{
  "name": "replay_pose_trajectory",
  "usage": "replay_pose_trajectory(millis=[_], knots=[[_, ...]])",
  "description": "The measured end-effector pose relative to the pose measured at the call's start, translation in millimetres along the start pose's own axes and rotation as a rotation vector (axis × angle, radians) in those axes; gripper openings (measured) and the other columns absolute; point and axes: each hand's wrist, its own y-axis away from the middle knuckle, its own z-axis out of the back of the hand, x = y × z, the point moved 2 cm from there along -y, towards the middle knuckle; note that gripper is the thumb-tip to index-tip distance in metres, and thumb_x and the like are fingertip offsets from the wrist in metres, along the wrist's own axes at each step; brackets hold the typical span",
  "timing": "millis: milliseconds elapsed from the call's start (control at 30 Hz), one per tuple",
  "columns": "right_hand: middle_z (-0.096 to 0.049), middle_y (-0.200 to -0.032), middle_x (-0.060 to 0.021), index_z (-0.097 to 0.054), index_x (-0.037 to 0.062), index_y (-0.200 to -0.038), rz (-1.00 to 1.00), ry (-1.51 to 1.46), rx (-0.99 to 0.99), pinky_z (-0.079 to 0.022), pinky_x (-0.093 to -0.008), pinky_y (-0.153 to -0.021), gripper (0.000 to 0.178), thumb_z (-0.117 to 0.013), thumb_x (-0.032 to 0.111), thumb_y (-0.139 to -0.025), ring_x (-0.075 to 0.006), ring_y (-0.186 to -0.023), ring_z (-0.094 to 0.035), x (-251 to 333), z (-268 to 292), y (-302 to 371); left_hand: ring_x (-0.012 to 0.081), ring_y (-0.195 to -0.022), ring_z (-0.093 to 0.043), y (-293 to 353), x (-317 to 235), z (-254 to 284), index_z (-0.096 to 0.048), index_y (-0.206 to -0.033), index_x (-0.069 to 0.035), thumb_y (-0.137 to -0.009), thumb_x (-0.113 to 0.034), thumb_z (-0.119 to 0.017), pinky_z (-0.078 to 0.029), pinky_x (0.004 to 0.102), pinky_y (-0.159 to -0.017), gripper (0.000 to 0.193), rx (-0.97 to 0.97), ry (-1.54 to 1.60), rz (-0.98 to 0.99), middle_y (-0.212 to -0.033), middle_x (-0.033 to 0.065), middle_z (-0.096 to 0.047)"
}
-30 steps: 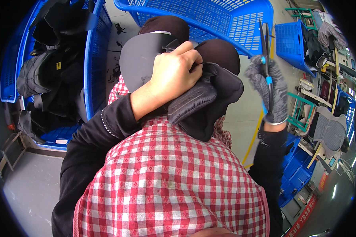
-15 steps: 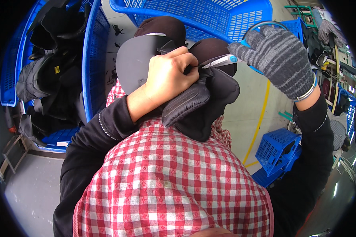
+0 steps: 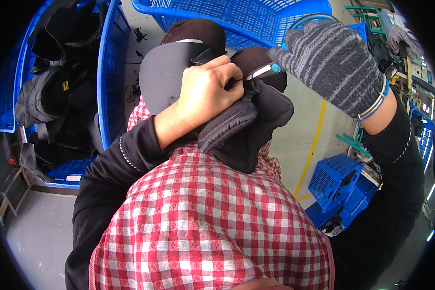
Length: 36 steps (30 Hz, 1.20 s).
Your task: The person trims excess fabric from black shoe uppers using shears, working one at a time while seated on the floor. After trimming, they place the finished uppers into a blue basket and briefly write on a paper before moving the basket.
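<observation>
My bare left hand (image 3: 207,96) is closed in a pinch on a black padded fabric piece (image 3: 232,123), held over my lap. A ribbed pad and soft flaps hang from it below my fingers. To its left a smooth dark grey panel (image 3: 160,72) lies over my knee; whether it is joined to the padded piece I cannot tell. In a striped grey knit glove, my right hand (image 3: 331,65) is closed around a pair of scissors (image 3: 263,72) with a blue pivot. Their blades point at my left fingertips; the tips are hidden there.
A blue crate (image 3: 107,72) at the left holds several black padded pieces (image 3: 46,99). Another blue crate (image 3: 217,28) stands beyond my knees. Smaller blue crates (image 3: 326,181) sit on the floor at the right, past a yellow line. Black scraps (image 3: 139,35) lie on the floor.
My right hand has moved slightly left, bringing the scissors closer to my left fingertips. My left hand stays almost in place, gripping the padded piece.
</observation>
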Motion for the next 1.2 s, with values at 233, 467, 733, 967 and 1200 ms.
replay_pose_trajectory(millis=[233, 467, 733, 967, 1200], knots=[[-0.071, -0.106, -0.0095, -0.070, 0.0193, -0.124, 0.018, 0.014, 0.030, -0.057, -0.0410, -0.083, 0.047, -0.077, 0.017, -0.078, -0.0289, -0.098, -0.068, -2.0, 5.2, -3.7, 0.0250, -0.063, -0.067, -1.6, 0.1, 1.7, -0.070, -0.079, -0.009, -0.076, -0.012, -0.077, -0.054, 0.0345, -0.058, 0.008, 0.002, 0.013, 0.011, -0.076, 0.0033, -0.064], [-0.071, -0.106, -0.0099, -0.070, 0.0188, -0.124, 0.022, 0.027, 0.050, -0.057, -0.0406, -0.083, 0.047, -0.078, 0.017, -0.078, -0.0286, -0.098, -0.069, -2.2, 6.3, -1.4, 0.0243, -0.063, -0.067, -2.2, -3.2, -0.8, -0.071, -0.079, -0.009, -0.077, -0.013, -0.077, -0.054, 0.0343, -0.058, 0.008, 0.007, 0.038, 0.027, -0.075, 0.0028, -0.063], [-0.072, -0.105, -0.0104, -0.070, 0.0181, -0.124, 0.022, 0.035, 0.051, -0.058, -0.0401, -0.083, 0.047, -0.078, 0.016, -0.078, -0.0283, -0.099, -0.069, -3.6, 12.6, -3.3, 0.0237, -0.063, -0.067, -3.3, -4.4, -0.6, -0.070, -0.079, -0.008, -0.077, -0.012, -0.077, -0.054, 0.0342, -0.059, 0.008, 0.007, 0.058, 0.042, -0.075, 0.0031, -0.062], [-0.073, -0.106, -0.0120, -0.069, 0.0136, -0.125, -0.315, -0.637, -0.291, -0.059, -0.0378, -0.086, 0.047, -0.081, 0.014, -0.080, -0.0265, -0.104, -0.070, -28.4, -8.2, 21.4, 0.0263, -0.066, -0.066, -7.3, -13.8, 16.2, -0.065, -0.085, -0.005, -0.079, -0.010, -0.075, -0.053, 0.0352, -0.062, 0.012, -0.003, 0.062, 0.105, -0.081, 0.0076, -0.061], [-0.069, -0.114, -0.0071, -0.059, 0.0051, -0.132, -0.714, -2.070, -0.464, -0.058, -0.0302, -0.091, 0.049, -0.081, 0.015, -0.089, -0.0144, -0.101, -0.069, 69.6, -43.5, 29.0, 0.0214, -0.062, -0.055, -3.0, -17.7, 62.6, -0.059, -0.083, -0.001, -0.085, -0.003, -0.071, -0.046, 0.0314, -0.059, 0.012, -0.085, 0.077, 0.051, -0.076, 0.0081, -0.053]])
